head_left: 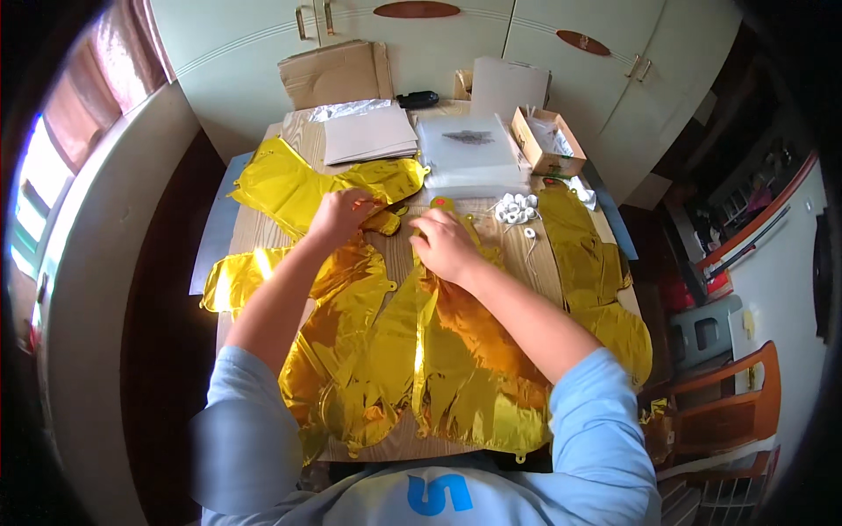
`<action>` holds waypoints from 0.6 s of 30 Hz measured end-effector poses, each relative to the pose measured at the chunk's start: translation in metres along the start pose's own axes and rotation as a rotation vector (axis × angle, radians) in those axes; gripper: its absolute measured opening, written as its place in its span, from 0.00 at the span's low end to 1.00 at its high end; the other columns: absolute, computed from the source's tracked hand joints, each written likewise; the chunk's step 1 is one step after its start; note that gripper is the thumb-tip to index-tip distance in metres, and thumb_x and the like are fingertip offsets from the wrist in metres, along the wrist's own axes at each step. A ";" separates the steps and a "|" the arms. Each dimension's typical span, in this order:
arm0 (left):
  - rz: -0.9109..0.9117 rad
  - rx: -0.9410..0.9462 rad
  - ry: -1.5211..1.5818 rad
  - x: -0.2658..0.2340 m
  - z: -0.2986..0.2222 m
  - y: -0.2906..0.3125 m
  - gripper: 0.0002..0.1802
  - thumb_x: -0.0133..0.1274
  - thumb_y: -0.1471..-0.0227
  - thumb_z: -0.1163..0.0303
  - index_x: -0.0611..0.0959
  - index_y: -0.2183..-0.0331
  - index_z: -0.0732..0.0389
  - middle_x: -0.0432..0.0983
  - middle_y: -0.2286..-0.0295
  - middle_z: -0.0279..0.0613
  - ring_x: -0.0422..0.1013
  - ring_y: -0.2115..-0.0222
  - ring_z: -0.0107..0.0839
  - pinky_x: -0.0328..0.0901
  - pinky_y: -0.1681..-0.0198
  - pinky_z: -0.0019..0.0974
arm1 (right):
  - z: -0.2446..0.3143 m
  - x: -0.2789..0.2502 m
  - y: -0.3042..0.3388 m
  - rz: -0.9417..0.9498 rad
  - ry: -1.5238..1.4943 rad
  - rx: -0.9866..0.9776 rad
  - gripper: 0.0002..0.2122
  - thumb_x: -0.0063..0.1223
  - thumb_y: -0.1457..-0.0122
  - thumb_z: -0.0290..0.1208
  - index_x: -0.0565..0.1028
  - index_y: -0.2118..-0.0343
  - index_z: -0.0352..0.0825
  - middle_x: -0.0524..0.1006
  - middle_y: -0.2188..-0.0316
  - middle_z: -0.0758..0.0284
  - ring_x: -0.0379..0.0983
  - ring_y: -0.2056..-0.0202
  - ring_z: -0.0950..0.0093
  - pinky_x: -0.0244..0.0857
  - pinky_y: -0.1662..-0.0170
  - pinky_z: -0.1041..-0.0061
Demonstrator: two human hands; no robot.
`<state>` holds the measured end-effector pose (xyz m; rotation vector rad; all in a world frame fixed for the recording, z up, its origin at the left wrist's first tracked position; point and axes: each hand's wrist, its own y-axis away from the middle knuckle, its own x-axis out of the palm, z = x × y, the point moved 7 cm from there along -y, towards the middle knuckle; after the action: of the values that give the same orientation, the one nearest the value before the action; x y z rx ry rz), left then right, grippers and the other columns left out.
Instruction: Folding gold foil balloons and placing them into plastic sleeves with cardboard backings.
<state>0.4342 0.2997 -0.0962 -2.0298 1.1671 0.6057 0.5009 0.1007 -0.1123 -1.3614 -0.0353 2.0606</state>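
Observation:
Flat, uninflated gold foil balloons (491,377) lie spread over the wooden table. At the middle, my right hand (445,245) is closed with curled fingers on the upper end of one foil balloon, close to a small red spot on its tip. My left hand (340,217) hovers to the left of it, fingers pinched together; what lies between them, if anything, is too small to make out. Under and behind that hand is another gold balloon (289,188) with small tabs along its edge. A further folded gold balloon (579,254) lies along the right side.
White ribbon rolls (516,209) sit right of centre. Behind are a stack of clear plastic bags (469,153), grey cardboard sheets (368,136), an open cardboard box (548,145) and a black object (417,99). Cabinets stand at the back; a wooden chair (728,403) is at right.

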 end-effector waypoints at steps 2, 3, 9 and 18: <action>-0.137 0.069 0.105 0.005 -0.012 0.002 0.11 0.59 0.43 0.68 0.81 0.59 0.61 0.81 0.66 0.50 0.80 0.67 0.46 0.73 0.64 0.44 | 0.002 0.016 -0.019 0.036 0.073 0.000 0.14 0.58 0.44 0.32 0.80 0.56 0.34 0.76 0.52 0.60 0.70 0.48 0.57 0.64 0.43 0.59; -0.102 0.174 -0.002 0.005 -0.027 0.006 0.11 0.57 0.46 0.74 0.78 0.59 0.60 0.80 0.61 0.49 0.79 0.64 0.48 0.73 0.64 0.45 | 0.003 0.023 -0.023 0.039 0.117 0.004 0.14 0.58 0.45 0.31 0.80 0.57 0.34 0.76 0.53 0.59 0.71 0.48 0.57 0.65 0.43 0.59; 0.153 0.630 -0.258 0.027 -0.037 0.026 0.14 0.59 0.55 0.77 0.82 0.61 0.59 0.78 0.60 0.43 0.74 0.58 0.48 0.72 0.55 0.44 | 0.003 0.036 -0.038 0.002 -0.007 0.014 0.11 0.56 0.46 0.26 0.81 0.60 0.33 0.77 0.57 0.57 0.74 0.54 0.54 0.68 0.47 0.60; 0.148 0.495 -0.269 0.031 -0.013 0.010 0.13 0.63 0.54 0.72 0.85 0.62 0.60 0.80 0.63 0.44 0.76 0.62 0.44 0.72 0.59 0.41 | -0.018 0.042 -0.050 -0.109 -0.233 0.111 0.13 0.58 0.45 0.26 0.81 0.56 0.33 0.81 0.59 0.55 0.79 0.58 0.58 0.73 0.53 0.65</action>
<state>0.4410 0.2699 -0.1125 -1.4104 1.1718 0.5717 0.5305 0.1562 -0.1359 -1.0265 -0.0919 2.0859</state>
